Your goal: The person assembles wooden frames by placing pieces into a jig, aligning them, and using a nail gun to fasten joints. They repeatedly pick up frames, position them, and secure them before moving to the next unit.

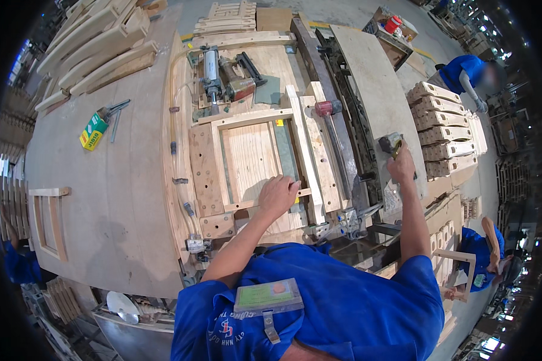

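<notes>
The wooden frame lies assembled in the clamping jig, the left hand pressing flat on its lower rail, the right hand clenched around a lever.

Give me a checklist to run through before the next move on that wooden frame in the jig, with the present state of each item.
1. Left hand rests on the lower rail of the wooden frame: ok.
2. Right hand grips a small tool off at the jig's right edge: ok.
3. Frame lies flat in the jig: ok.
4. Lower rail fully seated against the side rail: cannot tell, the hand covers the joint.
5. Red-headed mallet lies clear of both hands: ok.
6. Nail gun lies untouched at the far end: ok.
</notes>
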`<state>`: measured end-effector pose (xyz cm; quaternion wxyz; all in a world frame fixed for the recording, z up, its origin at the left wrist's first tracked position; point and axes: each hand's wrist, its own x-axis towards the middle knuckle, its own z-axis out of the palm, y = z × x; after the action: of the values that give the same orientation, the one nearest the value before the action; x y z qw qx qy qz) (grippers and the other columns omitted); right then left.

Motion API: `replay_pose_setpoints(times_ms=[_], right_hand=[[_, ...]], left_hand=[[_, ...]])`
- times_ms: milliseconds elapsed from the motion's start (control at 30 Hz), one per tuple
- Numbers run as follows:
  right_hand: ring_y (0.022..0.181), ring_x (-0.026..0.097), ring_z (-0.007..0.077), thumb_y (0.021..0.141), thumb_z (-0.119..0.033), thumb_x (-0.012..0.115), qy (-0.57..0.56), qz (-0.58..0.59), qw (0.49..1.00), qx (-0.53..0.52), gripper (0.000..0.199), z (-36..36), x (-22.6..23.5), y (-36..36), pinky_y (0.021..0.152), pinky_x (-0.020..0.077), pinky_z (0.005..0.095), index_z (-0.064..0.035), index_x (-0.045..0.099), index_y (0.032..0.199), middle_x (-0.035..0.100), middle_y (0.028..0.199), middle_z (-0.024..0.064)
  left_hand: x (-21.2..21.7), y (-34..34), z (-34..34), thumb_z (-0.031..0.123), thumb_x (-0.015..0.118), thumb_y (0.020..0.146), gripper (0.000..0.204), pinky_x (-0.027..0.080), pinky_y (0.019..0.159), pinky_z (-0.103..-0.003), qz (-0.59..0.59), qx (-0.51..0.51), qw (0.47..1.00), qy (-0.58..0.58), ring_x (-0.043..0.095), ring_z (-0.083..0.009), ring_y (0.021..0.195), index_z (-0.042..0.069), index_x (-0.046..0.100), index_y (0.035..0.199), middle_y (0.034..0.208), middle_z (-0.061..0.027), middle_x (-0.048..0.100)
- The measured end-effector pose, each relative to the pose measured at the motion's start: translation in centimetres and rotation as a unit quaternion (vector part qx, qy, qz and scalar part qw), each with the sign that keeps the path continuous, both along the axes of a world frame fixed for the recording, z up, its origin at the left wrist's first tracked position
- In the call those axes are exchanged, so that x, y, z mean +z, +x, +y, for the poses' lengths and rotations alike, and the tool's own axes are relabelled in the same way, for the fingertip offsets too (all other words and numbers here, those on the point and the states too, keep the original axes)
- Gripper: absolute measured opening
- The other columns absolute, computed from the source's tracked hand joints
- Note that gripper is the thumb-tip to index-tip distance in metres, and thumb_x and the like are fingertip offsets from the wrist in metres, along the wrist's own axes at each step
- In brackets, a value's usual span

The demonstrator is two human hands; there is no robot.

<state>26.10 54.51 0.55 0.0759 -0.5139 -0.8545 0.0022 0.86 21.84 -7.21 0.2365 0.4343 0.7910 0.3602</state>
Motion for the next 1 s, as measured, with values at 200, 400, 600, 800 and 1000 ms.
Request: replay_pose_setpoints(times_ms=[200,400,600,800,1000], right_hand=[[0.063,0.066,0.0204,0.101,-0.031,0.07,-0.259,0.15,0.951,-0.076,0.043,-3.8,7.8,2.1,0.055,0.054,0.0379,-0.0007,0.057,0.128,0.068,0.095,0.0132],[0.056,0.058,0.0103,0.107,-0.022,0.063,-0.423,0.294,0.855,-0.054,0.025,-16.6,11.8,-1.5,0.047,0.0478,0.0284,-0.0015,0.059,0.12,0.06,0.087,0.0029],[0.062,0.06,0.0098,0.105,-0.016,0.064,-0.481,0.241,0.842,-0.022,0.023,-23.9,4.8,-6.2,0.05,0.0479,0.0298,-0.0006,0.06,0.121,0.064,0.089,0.0051],[0.065,0.059,0.0163,0.105,-0.018,0.064,-0.393,0.193,0.899,0.013,0.019,-24.0,-1.1,-5.8,0.058,0.0451,0.0335,0.0009,0.064,0.109,0.063,0.079,0.0073],[0.11,0.072,0.0459,0.099,-0.016,0.066,-0.375,0.14,0.916,0.026,0.039,-25.0,0.9,-8.1,0.096,0.0546,0.048,0.0077,0.056,0.129,0.073,0.113,0.0301]], left_hand=[[1.9,1.6,-3.4,0.026,0.071,0.098,0.021,0.053,0.078,-0.048,0.014,0.06,0.983,0.173,0.068,-0.0358,0.086,0.005,0.075,0.097,0.09,-0.0149,0.071],[1.3,5.0,-3.8,0.034,0.069,0.102,0.033,0.056,0.072,-0.038,-0.219,-0.097,0.97,0.046,0.072,-0.0253,0.08,0.002,0.077,0.105,0.092,-0.0147,0.076],[-1.3,7.2,-1.5,0.051,0.065,0.105,0.052,0.05,0.066,-0.035,-0.451,-0.17,0.875,-0.052,0.063,-0.0141,0.074,0.0,0.075,0.096,0.078,-0.0083,0.07],[-0.8,6.4,-1.1,0.042,0.065,0.105,0.047,0.05,0.069,-0.04,-0.418,-0.12,0.895,-0.103,0.066,-0.0204,0.074,-0.001,0.073,0.089,0.078,-0.0111,0.071],[-2.9,7.0,-1.1,0.036,0.066,0.104,0.04,0.052,0.07,-0.04,-0.453,-0.11,0.881,-0.08,0.068,-0.0211,0.074,-0.002,0.075,0.095,0.08,-0.0121,0.073]])
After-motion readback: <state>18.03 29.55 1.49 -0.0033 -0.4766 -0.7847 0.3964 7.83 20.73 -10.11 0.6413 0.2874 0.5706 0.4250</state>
